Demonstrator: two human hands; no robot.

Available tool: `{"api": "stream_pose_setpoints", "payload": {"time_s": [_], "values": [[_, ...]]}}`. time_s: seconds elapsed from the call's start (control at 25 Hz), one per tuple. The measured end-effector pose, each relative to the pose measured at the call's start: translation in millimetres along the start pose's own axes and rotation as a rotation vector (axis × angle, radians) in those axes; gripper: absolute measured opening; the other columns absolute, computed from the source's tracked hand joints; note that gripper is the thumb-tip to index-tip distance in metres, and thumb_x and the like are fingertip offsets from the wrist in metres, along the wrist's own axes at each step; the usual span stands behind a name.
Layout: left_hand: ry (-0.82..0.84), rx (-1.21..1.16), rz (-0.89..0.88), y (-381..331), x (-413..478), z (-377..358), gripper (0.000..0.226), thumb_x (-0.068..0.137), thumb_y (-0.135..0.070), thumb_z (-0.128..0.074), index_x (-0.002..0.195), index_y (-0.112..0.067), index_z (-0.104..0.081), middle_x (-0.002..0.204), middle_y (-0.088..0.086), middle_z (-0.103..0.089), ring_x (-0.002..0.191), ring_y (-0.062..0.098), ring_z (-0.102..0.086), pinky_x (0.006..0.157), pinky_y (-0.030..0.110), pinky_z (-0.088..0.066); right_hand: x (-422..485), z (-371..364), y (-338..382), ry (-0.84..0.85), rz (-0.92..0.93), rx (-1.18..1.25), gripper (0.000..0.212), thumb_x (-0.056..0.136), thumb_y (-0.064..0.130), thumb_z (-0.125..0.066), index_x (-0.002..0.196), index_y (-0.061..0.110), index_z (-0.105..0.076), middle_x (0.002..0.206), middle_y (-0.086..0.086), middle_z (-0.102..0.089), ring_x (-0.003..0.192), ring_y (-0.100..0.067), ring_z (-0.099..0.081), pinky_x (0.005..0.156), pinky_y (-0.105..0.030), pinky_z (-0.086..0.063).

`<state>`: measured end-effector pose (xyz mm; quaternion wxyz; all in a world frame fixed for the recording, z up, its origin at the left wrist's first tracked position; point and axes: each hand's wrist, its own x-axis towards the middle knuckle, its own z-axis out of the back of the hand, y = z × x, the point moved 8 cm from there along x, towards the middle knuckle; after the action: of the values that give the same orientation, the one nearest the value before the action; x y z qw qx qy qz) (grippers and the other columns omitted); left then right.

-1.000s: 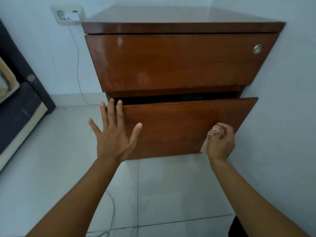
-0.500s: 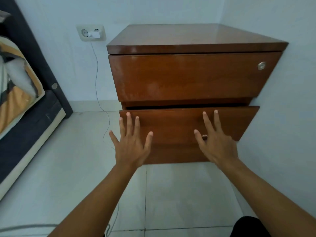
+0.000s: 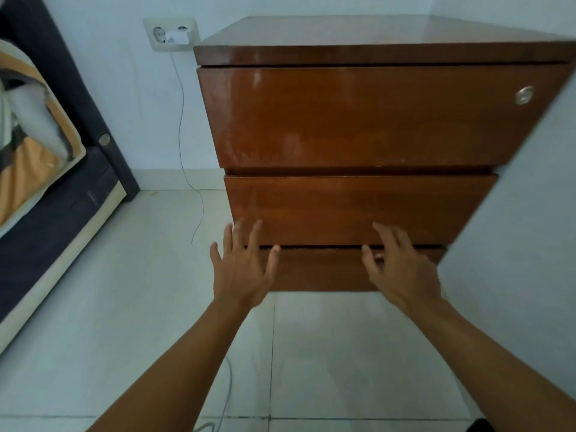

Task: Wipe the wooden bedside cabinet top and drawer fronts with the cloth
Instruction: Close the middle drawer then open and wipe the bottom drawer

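Note:
The wooden bedside cabinet (image 3: pixel 374 120) stands in the corner, its glossy top (image 3: pixel 389 29) bare. The upper drawer front carries a round metal lock (image 3: pixel 524 95). The lower drawer front (image 3: pixel 358 210) sits flush and closed. My left hand (image 3: pixel 243 269) hovers at the drawer's bottom left corner, fingers spread, holding nothing. My right hand (image 3: pixel 402 269) is at the drawer's lower edge with thumb, index and middle finger spread. A small pink bit of the cloth (image 3: pixel 378 256) shows under its palm; the rest of the cloth and my other fingers are hidden.
A white wall (image 3: pixel 514 244) flanks the cabinet's right side. A wall socket (image 3: pixel 170 34) with a charger sits at upper left, and its thin cable (image 3: pixel 187 169) hangs to the tiled floor (image 3: pixel 124 307). A dark bed frame (image 3: pixel 62 219) with bedding lies at the left.
The lower drawer, open a second ago, has been pushed shut. My right hand went from a fist around the cloth to spread fingers. Both hands have drawn back slightly from the drawer front.

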<state>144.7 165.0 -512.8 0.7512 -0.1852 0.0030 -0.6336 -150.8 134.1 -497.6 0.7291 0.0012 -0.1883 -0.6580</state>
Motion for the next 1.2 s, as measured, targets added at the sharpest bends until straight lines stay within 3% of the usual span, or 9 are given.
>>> {"api": "stream_pose_setpoints", "payload": {"time_s": [0.08,0.2,0.32,0.68,0.84,0.96,1.12,1.2], "values": [[0.175,0.051,0.048,25,-16,-36,0.079,0.092,-0.072,-0.012,0.159,-0.031,-0.016,0.168,0.010,-0.019,0.156,0.033,-0.012,0.120,0.063,-0.018,-14,-48,-20,0.199,-0.049,-0.065,0.069,0.099,0.064,-0.035,0.158,0.030,-0.024,0.160,-0.004,-0.034,0.116,-0.042,-0.064,0.086,-0.048,-0.056],[0.337,0.098,0.080,51,-18,-73,0.081,0.093,-0.075,-0.011,0.161,-0.033,-0.004,0.171,0.008,-0.008,0.157,0.034,-0.009,0.120,0.062,-0.017,-13,-86,-44,0.314,-0.097,-0.101,0.075,0.099,0.066,-0.033,0.162,0.031,-0.013,0.171,0.000,-0.013,0.129,-0.040,-0.057,0.097,-0.049,-0.052],[0.341,0.101,0.023,48,-5,-81,0.084,0.090,-0.077,-0.008,0.161,-0.033,0.000,0.171,0.003,-0.003,0.156,0.034,-0.011,0.120,0.063,-0.019,-4,-101,-46,0.332,-0.048,-0.104,0.077,0.098,0.068,-0.030,0.162,0.033,-0.006,0.172,0.004,-0.004,0.129,-0.040,-0.058,0.099,-0.052,-0.052],[0.408,0.138,-0.036,53,1,-92,0.081,0.092,-0.076,-0.010,0.158,-0.037,0.018,0.170,-0.004,0.014,0.156,0.036,-0.009,0.120,0.063,-0.021,11,-110,-38,0.369,-0.096,-0.086,0.077,0.099,0.068,-0.031,0.163,0.031,-0.007,0.172,-0.002,-0.006,0.137,-0.044,-0.048,0.105,-0.054,-0.046],[0.423,0.149,-0.040,56,3,-90,0.084,0.090,-0.080,-0.010,0.157,-0.039,0.020,0.170,-0.006,0.016,0.144,0.035,-0.038,0.110,0.061,-0.036,10,-105,-35,0.425,-0.101,-0.125,0.079,0.099,0.068,-0.031,0.163,0.031,-0.004,0.171,-0.001,-0.004,0.136,-0.046,-0.048,0.105,-0.054,-0.045],[0.442,0.146,-0.009,57,4,-87,0.088,0.086,-0.084,-0.009,0.156,-0.040,0.019,0.169,-0.007,0.018,0.139,0.034,-0.045,0.109,0.064,-0.033,13,-102,-34,0.474,-0.090,-0.159,0.081,0.098,0.072,-0.029,0.163,0.031,-0.005,0.169,0.000,-0.006,0.136,-0.045,-0.047,0.108,-0.052,-0.045],[0.504,0.124,0.014,57,5,-87,0.087,0.085,-0.085,-0.008,0.155,-0.043,0.022,0.169,-0.007,0.020,0.147,0.035,-0.036,0.113,0.067,-0.027,15,-93,-29,0.522,-0.090,-0.173,0.082,0.098,0.072,-0.031,0.163,0.030,-0.007,0.167,-0.003,-0.010,0.140,-0.043,-0.042,0.111,-0.049,-0.040],[0.513,0.124,0.018,58,5,-86,0.087,0.084,-0.086,-0.006,0.154,-0.044,0.023,0.169,-0.006,0.020,0.144,0.034,-0.040,0.114,0.067,-0.027,15,-90,-26,0.528,-0.081,-0.178,0.082,0.097,0.072,-0.032,0.163,0.030,-0.008,0.165,-0.004,-0.012,0.140,-0.043,-0.042,0.111,-0.050,-0.041]]}}
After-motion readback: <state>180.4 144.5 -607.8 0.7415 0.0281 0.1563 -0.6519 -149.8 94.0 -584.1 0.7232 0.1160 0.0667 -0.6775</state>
